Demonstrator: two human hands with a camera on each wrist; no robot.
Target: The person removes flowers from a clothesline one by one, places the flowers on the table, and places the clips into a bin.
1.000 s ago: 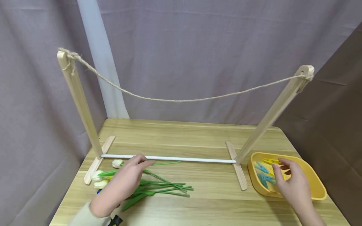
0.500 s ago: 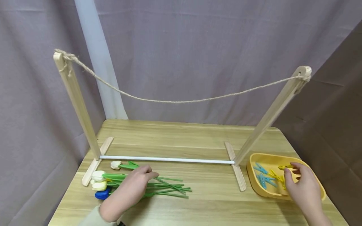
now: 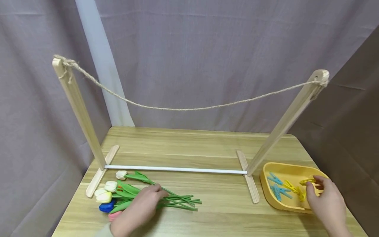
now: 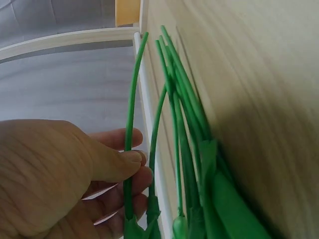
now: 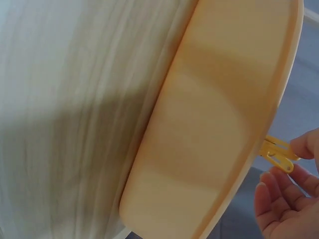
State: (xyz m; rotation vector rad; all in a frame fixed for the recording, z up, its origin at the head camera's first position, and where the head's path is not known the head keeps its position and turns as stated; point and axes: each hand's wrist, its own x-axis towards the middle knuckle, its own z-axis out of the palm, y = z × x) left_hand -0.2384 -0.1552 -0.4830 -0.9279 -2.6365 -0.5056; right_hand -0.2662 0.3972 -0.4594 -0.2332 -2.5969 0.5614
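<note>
My left hand [image 3: 145, 202] is over a bunch of artificial tulips on the table, and its thumb and fingers pinch one green tulip stem [image 4: 131, 99]. White tulips [image 3: 111, 186], a blue tulip [image 3: 107, 206] and a partly covered pink tulip [image 3: 114, 216] have their heads to the left. Several green stems [image 3: 185, 198] fan out to the right. My right hand [image 3: 327, 196], at the yellow tray [image 3: 267, 197], pinches a yellow clothespin [image 5: 276, 153]. Blue clothespins [image 3: 279, 192] and other yellow clothespins [image 3: 293, 187] lie in the tray.
A wooden stand with a left post [image 3: 84, 121] and a right post [image 3: 281, 128] rises from the table [image 3: 189, 144]. Between the post tops sags a twine rope [image 3: 180, 109]. Low down, a white rod [image 3: 177, 169] joins the two feet. Grey curtain [image 3: 207, 59] hangs behind.
My left hand has moved toward the table's front, and the tulips have shifted, showing the pink head. The right hand has moved rightward in the tray with the yellow clothespin.
</note>
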